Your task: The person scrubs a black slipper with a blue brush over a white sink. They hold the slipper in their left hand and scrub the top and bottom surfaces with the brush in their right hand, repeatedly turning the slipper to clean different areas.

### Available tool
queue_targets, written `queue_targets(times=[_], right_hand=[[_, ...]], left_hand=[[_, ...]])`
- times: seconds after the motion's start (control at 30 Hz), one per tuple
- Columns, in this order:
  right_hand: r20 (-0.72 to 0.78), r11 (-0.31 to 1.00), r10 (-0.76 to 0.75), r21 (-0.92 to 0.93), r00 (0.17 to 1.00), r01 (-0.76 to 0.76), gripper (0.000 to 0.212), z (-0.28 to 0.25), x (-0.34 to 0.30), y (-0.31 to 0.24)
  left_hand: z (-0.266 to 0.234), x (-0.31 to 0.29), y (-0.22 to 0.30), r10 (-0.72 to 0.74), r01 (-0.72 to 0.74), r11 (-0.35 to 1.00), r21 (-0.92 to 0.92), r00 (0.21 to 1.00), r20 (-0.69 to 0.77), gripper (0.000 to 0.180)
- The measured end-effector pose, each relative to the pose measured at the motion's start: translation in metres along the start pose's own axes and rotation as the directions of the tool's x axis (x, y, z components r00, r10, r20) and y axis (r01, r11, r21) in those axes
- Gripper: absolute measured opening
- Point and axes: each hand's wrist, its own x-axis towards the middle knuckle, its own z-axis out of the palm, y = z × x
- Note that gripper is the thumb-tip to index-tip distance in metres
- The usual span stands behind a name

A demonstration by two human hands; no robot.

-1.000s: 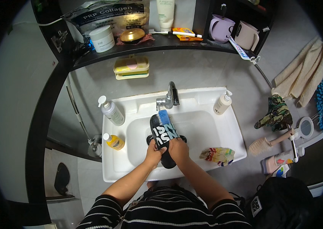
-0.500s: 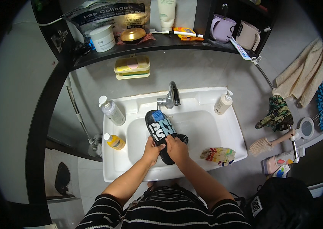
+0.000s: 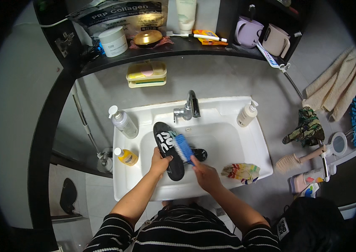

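Over the basin of the white sink [image 3: 241,176], I hold a black slide sandal [image 3: 176,171] with bold white and pale-blue lettering on its strap. My left hand [image 3: 159,163] is closed round its left edge, thumb across the top. A blue scrub brush [image 3: 184,149] is gripped in my right hand [image 3: 207,177]. Its white bristles lie against the right side of the sandal's strap. Behind the brush, a second black sandal [image 3: 200,155] rests in the basin, mostly covered. The chrome faucet [image 3: 190,107] stands just beyond my hands.
A pump bottle [image 3: 124,124] and a yellow bottle [image 3: 126,156] line the sink's left rim. On its right stand another pump bottle [image 3: 247,114] and a crumpled patterned cloth [image 3: 241,171]. A dark shelf [image 3: 165,54] with toiletries and mugs spans the far wall. Towels hang at right.
My right hand has come off the sandal, moved right and now grips the blue brush. The brush has shifted from the sandal's far end down to its right side. The sandal has swung slightly left.
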Motion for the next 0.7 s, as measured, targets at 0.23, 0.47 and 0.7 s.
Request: queue_targets(times=[0.23,0.47,0.7], right_hand=[[-0.134,1.000,0.028,-0.004,0.991,-0.028,0.039,0.010,0.014,0.023],[0.075,0.942,0.122,-0.322,0.990,-0.092,0.043,0.008,0.011,-0.023],[0.152,0.916,0.166,-0.390,0.974,-0.095,0.043,0.006,0.006,-0.026]], left_hand=[[0.004,-0.002,-0.006,0.260,-0.237,0.889,0.392,0.966,-0.007,0.047],[0.014,-0.017,0.010,0.222,-0.134,0.730,0.671,0.974,-0.047,0.050],[0.017,-0.021,0.012,0.235,-0.108,0.658,0.745,0.970,-0.067,0.049]])
